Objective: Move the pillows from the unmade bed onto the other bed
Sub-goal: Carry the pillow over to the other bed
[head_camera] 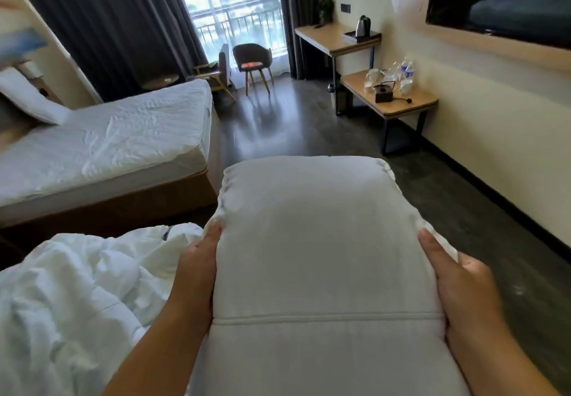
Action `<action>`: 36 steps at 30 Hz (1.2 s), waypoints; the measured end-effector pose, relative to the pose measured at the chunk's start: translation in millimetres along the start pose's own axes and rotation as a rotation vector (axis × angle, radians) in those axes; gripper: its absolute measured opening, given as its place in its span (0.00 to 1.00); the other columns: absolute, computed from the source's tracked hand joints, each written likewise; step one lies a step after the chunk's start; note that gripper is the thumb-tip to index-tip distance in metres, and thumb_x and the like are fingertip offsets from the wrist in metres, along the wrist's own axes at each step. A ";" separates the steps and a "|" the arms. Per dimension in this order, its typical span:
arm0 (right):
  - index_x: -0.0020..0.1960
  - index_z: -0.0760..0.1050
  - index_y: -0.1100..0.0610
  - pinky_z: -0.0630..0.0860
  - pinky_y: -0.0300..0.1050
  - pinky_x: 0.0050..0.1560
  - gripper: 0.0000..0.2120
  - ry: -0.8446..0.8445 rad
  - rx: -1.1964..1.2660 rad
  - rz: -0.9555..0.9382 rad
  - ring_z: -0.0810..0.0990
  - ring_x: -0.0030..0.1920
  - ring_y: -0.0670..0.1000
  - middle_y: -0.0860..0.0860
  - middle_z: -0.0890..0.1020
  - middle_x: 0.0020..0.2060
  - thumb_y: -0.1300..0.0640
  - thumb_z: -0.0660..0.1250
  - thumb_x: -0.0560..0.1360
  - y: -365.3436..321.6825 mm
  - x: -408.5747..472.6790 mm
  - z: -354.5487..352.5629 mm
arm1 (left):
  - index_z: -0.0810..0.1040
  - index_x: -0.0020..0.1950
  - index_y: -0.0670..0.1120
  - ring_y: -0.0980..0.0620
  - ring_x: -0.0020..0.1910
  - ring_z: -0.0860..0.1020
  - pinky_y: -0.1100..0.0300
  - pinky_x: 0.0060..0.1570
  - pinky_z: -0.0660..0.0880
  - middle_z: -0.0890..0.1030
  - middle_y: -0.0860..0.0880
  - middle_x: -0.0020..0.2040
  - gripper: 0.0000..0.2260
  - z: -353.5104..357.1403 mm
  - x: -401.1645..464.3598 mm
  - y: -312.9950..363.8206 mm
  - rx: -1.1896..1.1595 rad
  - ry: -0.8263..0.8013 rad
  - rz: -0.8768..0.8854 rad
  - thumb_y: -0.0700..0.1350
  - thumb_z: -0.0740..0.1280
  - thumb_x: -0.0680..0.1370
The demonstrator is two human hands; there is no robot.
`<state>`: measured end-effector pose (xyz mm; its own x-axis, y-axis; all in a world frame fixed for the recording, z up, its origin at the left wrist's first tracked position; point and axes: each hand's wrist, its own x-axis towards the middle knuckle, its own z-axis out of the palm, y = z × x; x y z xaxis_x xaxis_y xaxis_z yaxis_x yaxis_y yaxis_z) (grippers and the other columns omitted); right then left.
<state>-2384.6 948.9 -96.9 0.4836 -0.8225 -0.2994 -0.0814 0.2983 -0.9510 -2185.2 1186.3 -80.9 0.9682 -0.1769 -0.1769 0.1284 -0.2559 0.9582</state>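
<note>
I carry a white pillow (321, 247) in front of me, lengthwise, over the dark floor. My left hand (197, 269) grips its left side and my right hand (460, 290) grips its right side, fingers tucked under it. The unmade bed with a crumpled white duvet (71, 299) lies at the lower left. The other bed (102, 145), with a flat fitted sheet, stands beyond it on the left. Another white pillow (27, 99) leans at that bed's head.
A dark floor aisle (287, 129) runs between the beds and the right wall. Along that wall stand a low table (398, 108) with cups and bottles, and a desk (333, 40) with a kettle. A chair (253, 61) sits by the window. A television (506, 0) hangs upper right.
</note>
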 end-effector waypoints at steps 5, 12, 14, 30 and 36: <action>0.47 0.84 0.56 0.79 0.49 0.42 0.16 -0.030 -0.053 -0.028 0.87 0.43 0.56 0.50 0.88 0.37 0.42 0.74 0.73 -23.5 60.6 61.9 | 0.77 0.63 0.41 0.42 0.54 0.80 0.42 0.62 0.75 0.81 0.42 0.56 0.25 7.9 74.7 -2.8 -0.090 0.009 -0.018 0.61 0.60 0.81; 0.49 0.83 0.56 0.80 0.49 0.41 0.17 -0.047 -0.145 -0.063 0.87 0.43 0.57 0.51 0.88 0.37 0.41 0.73 0.74 -59.9 167.4 171.2 | 0.78 0.48 0.56 0.57 0.38 0.81 0.63 0.31 0.73 0.82 0.56 0.39 0.12 25.4 218.8 10.7 -0.233 -0.008 -0.126 0.60 0.59 0.81; 0.50 0.83 0.57 0.81 0.51 0.43 0.18 -0.053 -0.163 -0.057 0.87 0.43 0.58 0.52 0.88 0.39 0.42 0.73 0.74 -71.3 195.5 205.3 | 0.80 0.50 0.55 0.53 0.43 0.83 0.58 0.38 0.77 0.85 0.54 0.41 0.14 22.1 262.1 21.6 -0.275 -0.009 -0.153 0.61 0.60 0.81; 0.53 0.84 0.57 0.81 0.53 0.52 0.14 -0.378 -0.155 0.134 0.88 0.46 0.58 0.54 0.88 0.44 0.46 0.72 0.75 -87.3 424.1 478.1 | 0.82 0.50 0.52 0.46 0.48 0.84 0.44 0.53 0.80 0.86 0.48 0.45 0.19 -10.2 536.5 50.0 -0.157 0.330 -0.228 0.64 0.60 0.80; 0.51 0.84 0.60 0.80 0.49 0.46 0.15 -0.557 -0.155 0.162 0.87 0.46 0.58 0.55 0.88 0.42 0.48 0.73 0.75 -112.3 521.7 612.7 | 0.82 0.54 0.52 0.45 0.51 0.83 0.42 0.56 0.79 0.85 0.47 0.49 0.19 -31.5 630.7 86.1 -0.161 0.538 -0.231 0.63 0.58 0.81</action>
<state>-1589.2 783.1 -99.0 0.8349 -0.3828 -0.3955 -0.2980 0.2898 -0.9095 -1556.7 1082.7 -102.9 0.8789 0.3818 -0.2860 0.3381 -0.0756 0.9381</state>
